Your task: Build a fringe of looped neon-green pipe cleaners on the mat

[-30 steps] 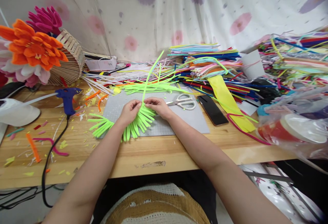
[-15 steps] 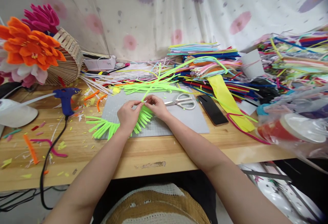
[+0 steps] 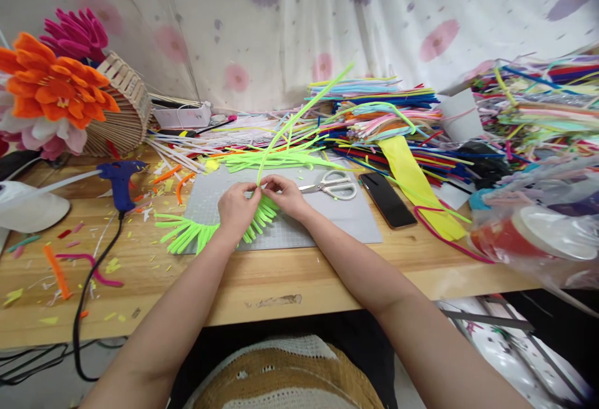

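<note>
One pair of scissors [image 3: 322, 186] just beside the right hand [image 3: 289, 198], phone [image 3: 387, 200] beyond.

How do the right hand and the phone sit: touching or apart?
Apart; the head view shows grey mat and scissors between the right hand and phone.

I'm in what looks like a craft workshop: my wooden counter [image 3: 224, 287] carries a glue gun [image 3: 122, 189], scissors [image 3: 322, 186] on a mat [image 3: 346, 228], stacked bundles of pipe cleaners [image 3: 393, 120] and strewn clippings [image 3: 112, 266], with big fuzzy flowers [image 3: 60, 89] at my far left.
</note>
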Demonstrator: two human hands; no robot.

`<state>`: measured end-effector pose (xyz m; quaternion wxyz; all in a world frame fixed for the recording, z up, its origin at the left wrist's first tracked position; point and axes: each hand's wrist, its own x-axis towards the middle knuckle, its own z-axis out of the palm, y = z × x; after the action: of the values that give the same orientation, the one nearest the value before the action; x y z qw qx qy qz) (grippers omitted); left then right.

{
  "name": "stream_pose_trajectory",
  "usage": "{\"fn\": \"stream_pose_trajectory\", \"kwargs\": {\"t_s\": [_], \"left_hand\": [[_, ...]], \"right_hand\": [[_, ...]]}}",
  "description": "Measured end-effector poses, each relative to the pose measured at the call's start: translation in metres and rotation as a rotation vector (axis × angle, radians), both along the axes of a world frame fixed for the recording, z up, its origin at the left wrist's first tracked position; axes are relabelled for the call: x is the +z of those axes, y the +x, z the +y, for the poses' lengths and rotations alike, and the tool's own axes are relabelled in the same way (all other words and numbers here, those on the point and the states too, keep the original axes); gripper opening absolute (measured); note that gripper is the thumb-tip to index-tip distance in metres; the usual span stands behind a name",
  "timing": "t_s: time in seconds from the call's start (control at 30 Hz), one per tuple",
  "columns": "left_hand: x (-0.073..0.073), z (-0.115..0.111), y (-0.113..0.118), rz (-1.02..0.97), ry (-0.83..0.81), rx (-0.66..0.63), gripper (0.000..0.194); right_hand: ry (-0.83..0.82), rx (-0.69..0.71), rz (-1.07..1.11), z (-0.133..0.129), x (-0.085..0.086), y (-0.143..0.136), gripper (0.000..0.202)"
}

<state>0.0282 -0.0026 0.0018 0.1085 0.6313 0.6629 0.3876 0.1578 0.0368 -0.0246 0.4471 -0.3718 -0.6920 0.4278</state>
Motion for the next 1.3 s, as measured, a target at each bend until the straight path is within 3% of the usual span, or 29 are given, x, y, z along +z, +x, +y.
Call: {"fn": "stream_pose_trajectory", "kwargs": {"t_s": [0.13,0.23,0.4,0.67,0.8,1.3], "left_hand": [[0.0,0.003,-0.007,-0.062,-0.009,-0.108,0.01],[-0.004,0.006,-0.012,-0.142,-0.018,-0.184,0.009],[-0.014,0.013,-0.015,-0.379,-0.059,-0.283,0.012],[-0.022,0.015,-0.013,-0.629,-0.179,-0.271,0.024],[-0.022,0.016,-0.013,-0.618,-0.204,-0.234,0.03],[-0.029,0.019,-0.014,-0.385,-0.123,-0.218,0.023]], "right_hand": [[-0.068,0.086,0.033,0.001,0.003,0.003,0.017],[-0.181,0.157,0.14,0.001,0.005,0.004,0.029],[-0.314,0.258,0.239,0.001,0.007,0.008,0.039],[-0.306,0.216,0.247,0.004,0.004,0.008,0.035],[-0.294,0.21,0.215,0.005,0.004,0.008,0.034],[-0.139,0.185,0.122,0.007,-0.006,0.001,0.022]]}}
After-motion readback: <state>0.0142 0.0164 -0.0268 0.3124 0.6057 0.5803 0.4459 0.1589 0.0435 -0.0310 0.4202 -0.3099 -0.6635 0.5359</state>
